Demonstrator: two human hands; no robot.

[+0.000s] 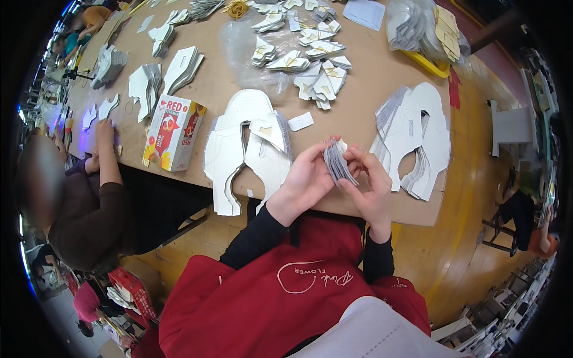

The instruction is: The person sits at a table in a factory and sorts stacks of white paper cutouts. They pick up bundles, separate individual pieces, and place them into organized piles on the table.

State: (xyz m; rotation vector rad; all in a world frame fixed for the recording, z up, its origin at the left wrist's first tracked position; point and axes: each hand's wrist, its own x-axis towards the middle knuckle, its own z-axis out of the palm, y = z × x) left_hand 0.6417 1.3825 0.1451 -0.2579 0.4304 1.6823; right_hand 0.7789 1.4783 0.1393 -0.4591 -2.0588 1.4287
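Observation:
My left hand (305, 179) and my right hand (371, 185) both grip a thin stack of small grey-and-white cut pieces (335, 160), held on edge just above the near rim of the brown table (382, 71). The fingers of both hands pinch the stack from either side. A pile of large white cut shapes (245, 149) lies to the left of my hands. Another white pile (418, 140) lies to the right.
A red-and-white carton (174, 131) stands at the table's left. Several bundles of small white pieces (310, 65) lie on clear plastic further back. A yellow tray (431, 62) with bagged parts sits at the far right. A seated person (89, 203) works at my left.

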